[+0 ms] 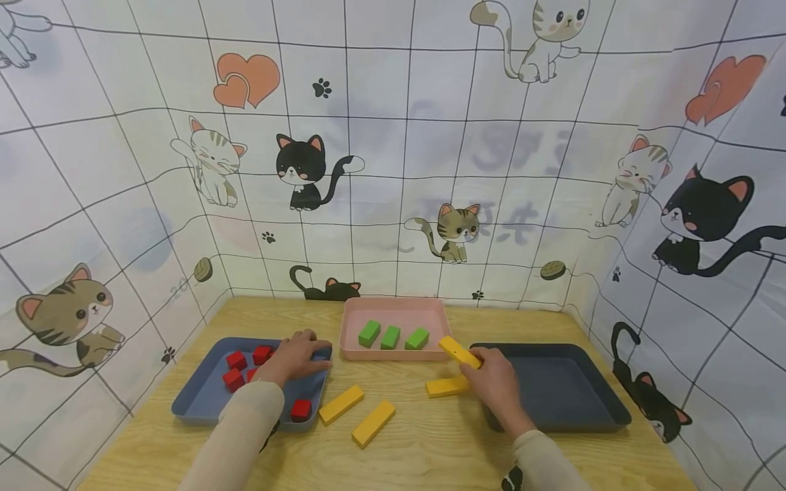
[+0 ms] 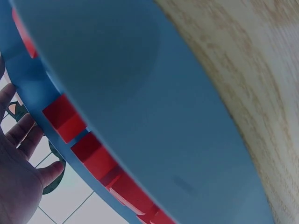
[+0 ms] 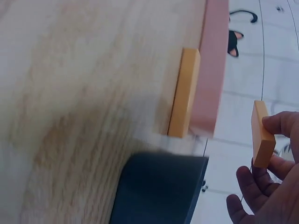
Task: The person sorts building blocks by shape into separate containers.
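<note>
My right hand (image 1: 496,383) pinches a yellow rectangular block (image 1: 456,349) between thumb and fingers, above the table by the dark tray's left corner. The right wrist view shows the same held block (image 3: 259,135) raised off the surface. Below it another yellow block (image 1: 446,387) lies on the wood. Over the right part of the blue tray (image 1: 199,402) hovers my left hand (image 1: 296,358), fingers spread and holding nothing. Several red cubes (image 1: 233,380) sit in that tray, some partly hidden by the hand and forearm. Two more yellow blocks (image 1: 340,404) lie between the trays.
A pink tray (image 1: 393,354) with three green blocks (image 1: 389,337) stands at the back centre. The dark grey tray (image 1: 559,389) is at the right. Patterned cloth walls with cats (image 1: 301,170) enclose the wooden table (image 1: 417,457) at back and sides.
</note>
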The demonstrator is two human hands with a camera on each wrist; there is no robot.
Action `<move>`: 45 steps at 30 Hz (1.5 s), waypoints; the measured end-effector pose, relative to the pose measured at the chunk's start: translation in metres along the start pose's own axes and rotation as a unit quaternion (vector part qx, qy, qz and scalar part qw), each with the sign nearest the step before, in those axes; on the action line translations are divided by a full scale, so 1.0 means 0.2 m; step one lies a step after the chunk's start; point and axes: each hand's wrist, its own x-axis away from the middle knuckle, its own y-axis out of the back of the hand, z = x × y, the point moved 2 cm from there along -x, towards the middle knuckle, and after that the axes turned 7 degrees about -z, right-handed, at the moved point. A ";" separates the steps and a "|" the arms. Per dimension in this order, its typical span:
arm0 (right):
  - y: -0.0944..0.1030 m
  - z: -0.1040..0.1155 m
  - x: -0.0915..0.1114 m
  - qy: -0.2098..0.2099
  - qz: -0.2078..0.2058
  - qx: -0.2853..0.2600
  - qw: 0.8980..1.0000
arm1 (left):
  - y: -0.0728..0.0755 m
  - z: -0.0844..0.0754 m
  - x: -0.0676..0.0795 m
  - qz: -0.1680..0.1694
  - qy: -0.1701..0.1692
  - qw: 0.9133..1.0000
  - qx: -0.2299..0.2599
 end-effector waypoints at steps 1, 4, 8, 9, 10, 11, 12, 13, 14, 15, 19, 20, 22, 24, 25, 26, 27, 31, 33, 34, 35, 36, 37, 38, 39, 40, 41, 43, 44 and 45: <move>0.01 -0.01 -0.01 -0.007 -0.007 -0.002 1.000 | 0.00 0.00 0.00 -0.001 -0.002 1.000 0.000; 0.04 -0.06 -0.02 -0.029 -0.026 -0.007 0.999 | 0.00 0.00 0.00 -0.001 -0.003 1.000 0.001; 0.08 -0.13 -0.03 -0.059 -0.037 -0.007 0.998 | 0.00 0.00 -0.01 0.001 -0.002 1.000 0.005; 0.09 -0.15 -0.04 -0.066 -0.038 -0.007 0.997 | 0.00 0.00 -0.01 0.001 -0.002 1.000 0.005; 0.10 -0.17 -0.04 -0.072 -0.041 -0.008 0.997 | 0.00 0.00 -0.01 0.001 -0.003 1.000 0.005; 0.12 -0.19 -0.04 -0.078 -0.043 -0.009 0.996 | 0.00 0.00 -0.01 0.000 -0.003 1.000 0.004; 0.13 -0.20 -0.04 -0.083 -0.046 -0.009 0.995 | 0.00 0.00 -0.01 0.000 -0.004 1.000 0.004; 0.14 -0.22 -0.04 -0.088 -0.049 -0.011 0.995 | 0.00 0.00 -0.01 0.000 -0.003 1.000 0.003; 0.15 -0.24 -0.04 -0.096 -0.052 -0.007 0.994 | 0.00 0.00 -0.01 0.000 -0.003 1.000 0.002; 0.15 -0.26 -0.04 -0.101 -0.056 -0.002 0.993 | -0.01 0.00 -0.02 0.000 -0.002 1.000 0.001; 0.17 -0.32 -0.03 -0.128 -0.064 0.028 0.989 | -0.01 0.01 -0.02 0.002 0.002 1.000 0.000; 0.17 -0.34 -0.03 -0.136 -0.065 0.036 0.988 | -0.01 0.01 -0.02 0.003 0.003 1.000 0.000; 0.17 -0.36 -0.03 -0.150 -0.063 0.046 0.986 | -0.01 0.01 -0.02 0.003 0.004 1.000 0.001; 0.17 -0.38 -0.03 -0.165 -0.060 0.052 0.983 | -0.01 0.01 -0.02 0.003 0.006 1.000 0.002; 0.16 -0.39 -0.02 -0.169 -0.058 0.054 0.982 | -0.01 0.01 -0.02 0.003 0.005 1.000 0.002; 0.16 -0.39 -0.02 -0.172 -0.057 0.056 0.982 | -0.01 0.01 -0.02 0.002 0.006 1.000 0.003; 0.16 -0.39 -0.02 -0.175 -0.056 0.057 0.981 | -0.01 0.01 -0.02 0.001 0.007 1.000 0.004; 0.15 -0.39 -0.01 -0.177 -0.056 0.059 0.981 | -0.01 0.01 -0.02 0.001 0.010 1.000 0.006; 0.14 -0.39 0.00 -0.179 -0.056 0.059 0.980 | -0.01 0.00 -0.02 0.002 0.012 1.000 0.007; 0.14 -0.39 0.00 -0.181 -0.053 0.060 0.980 | -0.01 0.00 -0.02 0.003 0.012 1.000 0.008; 0.13 -0.40 -0.01 -0.181 -0.048 0.064 0.980 | -0.01 0.00 -0.02 0.003 0.013 1.000 0.009; 0.13 -0.40 -0.01 -0.181 -0.039 0.067 0.980 | -0.01 0.00 -0.02 0.002 0.012 1.000 0.009; 0.13 -0.40 -0.01 -0.182 -0.027 0.071 0.980 | -0.02 0.00 -0.02 0.002 0.013 1.000 0.010; 0.13 -0.40 -0.01 -0.182 -0.016 0.075 0.980 | -0.02 0.00 -0.02 0.002 0.013 1.000 0.011; 0.13 -0.39 -0.02 -0.181 -0.004 0.079 0.980 | -0.01 0.00 -0.02 0.002 0.012 1.000 0.012; 0.13 -0.39 -0.02 -0.180 0.005 0.082 0.980 | -0.02 0.00 -0.02 0.002 0.010 1.000 0.011; 0.13 -0.39 -0.02 -0.179 0.012 0.084 0.980 | -0.02 0.01 -0.01 0.002 0.011 1.000 0.010; 0.12 -0.38 -0.02 -0.178 0.018 0.085 0.980 | -0.02 0.01 -0.01 0.002 0.010 1.000 0.010; 0.12 -0.38 -0.02 -0.177 0.016 0.084 0.980 | -0.02 0.01 -0.01 0.003 0.010 1.000 0.011; 0.12 -0.37 -0.02 -0.175 0.014 0.084 0.981 | -0.02 0.01 -0.01 0.002 0.009 1.000 0.010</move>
